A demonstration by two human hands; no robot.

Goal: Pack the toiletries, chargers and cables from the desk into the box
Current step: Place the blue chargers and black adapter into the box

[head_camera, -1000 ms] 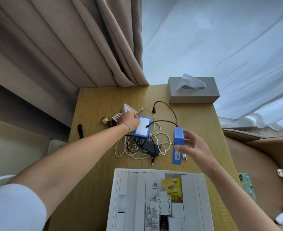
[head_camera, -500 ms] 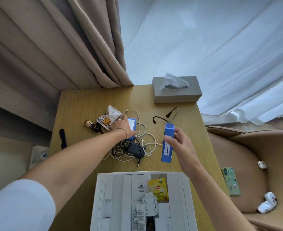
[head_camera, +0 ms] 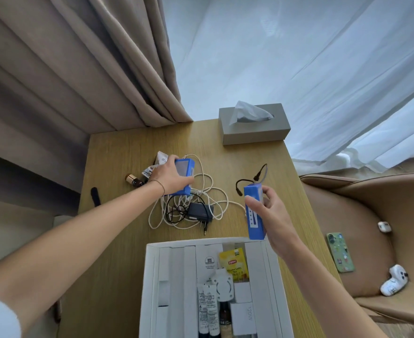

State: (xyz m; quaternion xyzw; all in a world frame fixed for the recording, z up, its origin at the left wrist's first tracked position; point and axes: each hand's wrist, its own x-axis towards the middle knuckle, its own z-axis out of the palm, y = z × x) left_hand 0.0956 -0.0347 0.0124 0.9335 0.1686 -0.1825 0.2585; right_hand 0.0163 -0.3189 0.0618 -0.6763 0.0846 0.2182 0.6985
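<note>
- Worktop [head_camera: 118,240]: pale wood, fills the middle of the frame; beige curtain upper left, sheer white curtain upper right.
- Tan chair [head_camera: 362,211] at right edge, carrying a green phone [head_camera: 340,252] and a white game controller [head_camera: 394,284].
- Box [head_camera: 149,289]: white, open, bottom centre, near edge cut off by the frame. Inside I see white dividers, a yellow tea packet [head_camera: 232,264], two white tubes [head_camera: 207,311], a round white adapter [head_camera: 223,285] and a white charger block [head_camera: 242,318] marked 120W.
- Grey tissue box [head_camera: 254,132] at the far edge of the worktop, upper centre, a tissue standing out of its slot.
- Tangle of white cables [head_camera: 211,191] in the middle of the worktop, a black plug adapter [head_camera: 200,212] lying on it with its thin black lead.
- My left hand [head_camera: 169,175], centre-left, is clasped over a flat blue case [head_camera: 185,172] that sits at the far-left edge of the cable tangle; whether the case is lifted, I cannot tell.
- My right hand [head_camera: 274,215], right of centre, grips a long blue carton [head_camera: 254,213] held upright above the worktop, its lower end just over the box's far right corner.
- A short black cable [head_camera: 250,178] curls behind the carton.
- Small brown bottle [head_camera: 134,180] and crumpled sachets [head_camera: 162,158] left of my left hand.
- Black strap [head_camera: 95,196] near the worktop's left edge.
</note>
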